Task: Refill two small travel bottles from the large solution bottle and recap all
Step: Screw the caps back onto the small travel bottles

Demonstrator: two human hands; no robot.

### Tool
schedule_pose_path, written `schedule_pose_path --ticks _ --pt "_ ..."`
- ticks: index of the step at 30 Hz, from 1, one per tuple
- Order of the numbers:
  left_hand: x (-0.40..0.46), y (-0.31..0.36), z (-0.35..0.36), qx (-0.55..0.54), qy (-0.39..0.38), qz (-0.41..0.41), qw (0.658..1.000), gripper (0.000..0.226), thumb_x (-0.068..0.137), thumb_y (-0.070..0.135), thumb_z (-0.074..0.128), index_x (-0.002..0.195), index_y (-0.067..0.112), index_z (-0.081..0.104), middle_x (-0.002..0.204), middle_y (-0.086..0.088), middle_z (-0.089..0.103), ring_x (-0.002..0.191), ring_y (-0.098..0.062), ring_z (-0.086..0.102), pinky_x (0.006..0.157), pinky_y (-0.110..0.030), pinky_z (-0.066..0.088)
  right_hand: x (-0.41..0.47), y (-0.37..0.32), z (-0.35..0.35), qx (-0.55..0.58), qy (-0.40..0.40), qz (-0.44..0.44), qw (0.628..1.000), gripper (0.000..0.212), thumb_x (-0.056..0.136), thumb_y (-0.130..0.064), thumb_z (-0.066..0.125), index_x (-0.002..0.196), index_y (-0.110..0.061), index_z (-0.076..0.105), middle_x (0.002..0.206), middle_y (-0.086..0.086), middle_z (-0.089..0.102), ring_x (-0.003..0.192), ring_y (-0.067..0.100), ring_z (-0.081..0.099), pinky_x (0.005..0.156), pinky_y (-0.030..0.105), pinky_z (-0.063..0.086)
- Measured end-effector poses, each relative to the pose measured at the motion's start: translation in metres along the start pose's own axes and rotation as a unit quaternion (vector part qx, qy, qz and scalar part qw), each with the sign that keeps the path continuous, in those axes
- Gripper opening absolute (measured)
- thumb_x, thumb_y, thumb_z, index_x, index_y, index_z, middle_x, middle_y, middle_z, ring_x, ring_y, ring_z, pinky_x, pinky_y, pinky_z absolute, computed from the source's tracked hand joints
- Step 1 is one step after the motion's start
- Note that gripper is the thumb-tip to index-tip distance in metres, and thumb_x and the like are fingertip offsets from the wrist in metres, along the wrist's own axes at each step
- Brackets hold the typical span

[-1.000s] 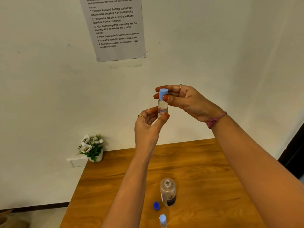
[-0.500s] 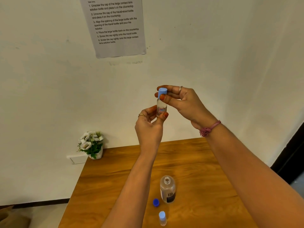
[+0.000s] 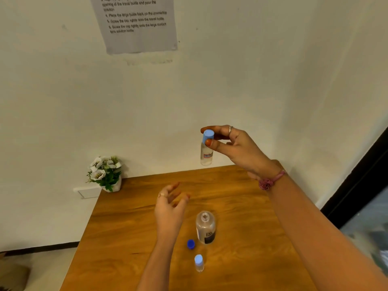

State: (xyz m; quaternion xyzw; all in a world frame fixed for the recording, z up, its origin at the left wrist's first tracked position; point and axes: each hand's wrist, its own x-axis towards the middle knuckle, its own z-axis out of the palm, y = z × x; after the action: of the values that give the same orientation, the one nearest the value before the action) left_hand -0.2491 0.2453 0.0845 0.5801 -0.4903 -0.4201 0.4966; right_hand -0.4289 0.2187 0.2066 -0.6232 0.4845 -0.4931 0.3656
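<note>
One travel bottle [image 3: 206, 153] is hanging mid-frame, right hand [image 3: 235, 145] pinching only its light-blue cap [image 3: 208, 135], left hand [image 3: 171, 203] hovering slack and empty below; a loosely threaded cap risks dropping it.

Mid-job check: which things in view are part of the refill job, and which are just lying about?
Part of the job:
- travel bottle, capped, held by the right hand
- second travel bottle, capped, on the table
- large solution bottle, open
- dark blue cap beside it

Lying about:
- flower pot
- instruction sheet on the wall
</note>
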Motion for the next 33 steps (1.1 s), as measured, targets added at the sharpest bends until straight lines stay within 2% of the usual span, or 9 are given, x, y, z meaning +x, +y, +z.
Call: schedule_pose_path --ticks 4,8,11,14,21,26,33 --pt "-0.021 -0.069 -0.015 0.024 0.045 -0.125 0.991 0.023 0.088 0.004 0.061 0.106 0.019 0.061 0.107 -0.003 0.066 0.101 -0.019 0.062 0.084 -0.032 0.052 -0.024 0.03 0.006 -0.029 -0.016 0.04 0.999 0.029 0.086 -0.018 0.065 0.112 -0.03 0.062 0.113 -0.007 0.064 0.102 0.004 0.058 0.093 0.03 0.046" --pt "-0.036 -0.105 -0.025 0.025 0.061 -0.184 0.981 0.021 0.089 -0.001 0.057 0.102 0.014 0.063 0.105 -0.01 0.067 0.094 -0.021 0.061 0.085 -0.037 0.051 -0.055 0.069 0.017 -0.055 -0.035 0.1 0.993 0.033 0.083 -0.018 0.068 0.115 -0.025 0.061 0.109 -0.006 0.063 0.101 0.008 0.06 0.082 0.017 0.05" --pt "-0.038 -0.113 -0.029 0.032 0.055 -0.183 0.981 0.02 0.089 0.0 0.058 0.101 0.015 0.064 0.103 -0.007 0.068 0.093 -0.02 0.061 0.085 -0.039 0.051 -0.079 0.1 0.028 -0.076 -0.049 0.137 0.986 0.032 0.082 -0.017 0.069 0.111 -0.028 0.06 0.108 -0.006 0.063 0.096 0.006 0.06 0.077 0.015 0.05" --pt "-0.033 -0.115 -0.031 0.03 0.048 -0.182 0.982 0.019 0.089 0.002 0.059 0.099 0.017 0.064 0.099 -0.002 0.068 0.095 -0.02 0.063 0.086 -0.039 0.052 -0.103 0.128 0.039 -0.096 -0.067 0.171 0.978 0.032 0.082 -0.015 0.069 0.113 -0.024 0.061 0.105 -0.005 0.064 0.092 0.006 0.061 0.074 0.014 0.049" --pt "-0.023 -0.118 -0.028 0.03 0.022 -0.183 0.982 0.02 0.089 0.002 0.058 0.104 0.014 0.065 0.102 -0.003 0.067 0.099 -0.02 0.062 0.092 -0.04 0.052 -0.142 0.171 0.061 -0.137 -0.102 0.241 0.955 0.033 0.082 -0.009 0.069 0.111 -0.022 0.059 0.1 -0.009 0.062 0.087 0.003 0.06 0.069 0.009 0.046" --pt "-0.017 -0.123 -0.022 0.045 -0.004 -0.182 0.982 0.022 0.089 0.001 0.058 0.105 0.014 0.064 0.105 -0.004 0.067 0.101 -0.021 0.062 0.093 -0.041 0.052 -0.154 0.191 0.072 -0.199 -0.145 0.267 0.932 0.036 0.083 -0.011 0.067 0.118 -0.016 0.059 0.112 -0.003 0.062 0.096 0.004 0.058 0.075 0.008 0.043" --pt "-0.015 -0.13 -0.015 0.045 -0.021 -0.188 0.981 0.023 0.089 0.0 0.058 0.103 0.017 0.064 0.104 -0.002 0.067 0.102 -0.019 0.062 0.093 -0.04 0.052 -0.161 0.203 0.075 -0.235 -0.169 0.265 0.92 0.039 0.084 -0.012 0.066 0.121 -0.017 0.058 0.119 -0.004 0.059 0.101 0.002 0.055 0.078 0.007 0.041"
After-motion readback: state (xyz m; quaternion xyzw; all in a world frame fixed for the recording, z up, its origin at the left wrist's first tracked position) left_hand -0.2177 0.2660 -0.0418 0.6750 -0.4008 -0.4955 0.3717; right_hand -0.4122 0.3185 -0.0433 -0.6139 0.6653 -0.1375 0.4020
